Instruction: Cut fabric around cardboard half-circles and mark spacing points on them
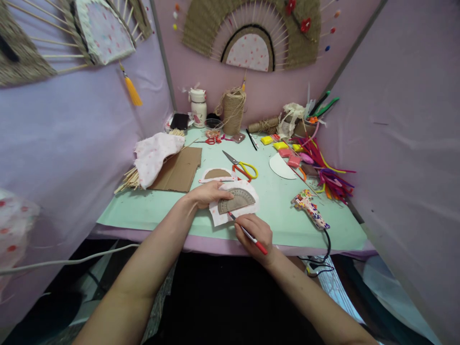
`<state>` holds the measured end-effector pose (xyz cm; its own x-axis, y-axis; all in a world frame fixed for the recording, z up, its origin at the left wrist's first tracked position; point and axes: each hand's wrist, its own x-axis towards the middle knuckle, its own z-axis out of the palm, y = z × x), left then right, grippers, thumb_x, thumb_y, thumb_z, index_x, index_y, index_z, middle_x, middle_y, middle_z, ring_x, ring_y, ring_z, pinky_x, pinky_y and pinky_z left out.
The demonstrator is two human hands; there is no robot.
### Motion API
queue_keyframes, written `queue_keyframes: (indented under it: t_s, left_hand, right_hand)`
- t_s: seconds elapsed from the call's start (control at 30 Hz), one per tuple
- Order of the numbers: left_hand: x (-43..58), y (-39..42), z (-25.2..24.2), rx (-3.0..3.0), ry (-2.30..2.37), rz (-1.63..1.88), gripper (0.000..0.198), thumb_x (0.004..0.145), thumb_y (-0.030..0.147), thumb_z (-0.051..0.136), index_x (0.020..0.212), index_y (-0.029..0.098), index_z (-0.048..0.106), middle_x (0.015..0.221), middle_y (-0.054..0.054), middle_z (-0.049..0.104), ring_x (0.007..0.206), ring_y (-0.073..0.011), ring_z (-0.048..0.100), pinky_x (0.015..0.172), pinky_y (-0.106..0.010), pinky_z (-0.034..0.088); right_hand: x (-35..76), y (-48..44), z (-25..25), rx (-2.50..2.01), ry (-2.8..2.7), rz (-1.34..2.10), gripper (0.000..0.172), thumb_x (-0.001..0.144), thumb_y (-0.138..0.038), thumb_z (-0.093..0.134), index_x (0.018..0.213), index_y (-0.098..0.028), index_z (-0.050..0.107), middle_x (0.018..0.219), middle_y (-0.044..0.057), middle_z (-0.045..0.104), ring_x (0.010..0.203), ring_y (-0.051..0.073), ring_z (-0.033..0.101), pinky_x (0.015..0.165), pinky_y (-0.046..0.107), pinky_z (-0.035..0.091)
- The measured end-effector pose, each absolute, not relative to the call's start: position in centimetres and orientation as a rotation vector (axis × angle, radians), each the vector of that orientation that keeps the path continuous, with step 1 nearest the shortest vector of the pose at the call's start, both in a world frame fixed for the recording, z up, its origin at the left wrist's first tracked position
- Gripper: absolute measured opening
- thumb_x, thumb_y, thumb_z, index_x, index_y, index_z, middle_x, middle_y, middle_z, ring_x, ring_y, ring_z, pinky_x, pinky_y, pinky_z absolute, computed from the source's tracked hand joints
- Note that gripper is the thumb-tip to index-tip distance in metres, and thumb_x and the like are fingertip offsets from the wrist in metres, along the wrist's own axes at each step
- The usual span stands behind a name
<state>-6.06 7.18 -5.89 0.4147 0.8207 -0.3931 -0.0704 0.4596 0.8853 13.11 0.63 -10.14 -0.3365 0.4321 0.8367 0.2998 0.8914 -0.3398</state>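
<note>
In the head view, my right hand (254, 233) is closed around a red-and-white pen (251, 235), its tip at the straight lower edge of a clear protractor (237, 199). The protractor lies on a piece of white fabric (220, 218). My left hand (210, 192) grips the protractor's left side together with the fabric, thumb on top; its other fingers are mostly hidden. Just behind sits a cardboard half-circle (218, 174) on spotted fabric. Scissors (241, 166) with yellow and orange handles lie open beyond my hands.
A glue gun (311, 211) with a black cord lies at right, near colourful pipe cleaners (332, 179) and a white half-circle (282, 167). At left are a cardboard sheet (179, 171), spotted cloth (156, 155) and thin sticks (126, 181). A twine roll (233, 112) and bottle (198, 108) stand behind.
</note>
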Motion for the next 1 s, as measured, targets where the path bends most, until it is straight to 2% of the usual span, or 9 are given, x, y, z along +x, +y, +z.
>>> queue_keyframes:
  t_s: [0.27,0.77,1.0]
  left_hand:
    - [-6.11,7.19,-6.07,0.932,0.969,0.669,0.031,0.059,0.021,0.083,0.085,0.01,0.073,0.078,-0.007,0.075,0.068,-0.0163,0.067,0.069,-0.026,0.052]
    - [-6.02,7.15,-5.94,0.927,0.972,0.675,0.028,0.06,0.021,0.083,0.083,0.01,0.073,0.079,-0.007,0.075,0.067,-0.0165,0.067,0.069,-0.028,0.053]
    - [-5.97,7.15,-6.09,0.936,0.984,0.631,0.025,0.06,0.022,0.082,0.08,0.011,0.072,0.075,-0.006,0.074,0.062,-0.0154,0.065,0.067,-0.028,0.053]
  right_hand:
    - [13.24,0.6,-10.21,-0.549,-1.947,0.178,0.014,0.085,-0.006,0.058,0.089,-0.019,0.061,0.072,0.005,0.067,0.065,0.015,0.064,0.061,0.027,0.055]
    - [13.13,0.6,-10.11,-0.554,-1.942,0.198,0.017,0.085,-0.006,0.058,0.095,-0.018,0.063,0.079,0.007,0.07,0.071,0.017,0.067,0.065,0.028,0.056]
    - [13.16,0.74,-10.45,-0.551,-1.924,0.189,0.014,0.085,-0.006,0.057,0.085,-0.02,0.06,0.068,0.003,0.064,0.06,0.015,0.061,0.057,0.026,0.052]
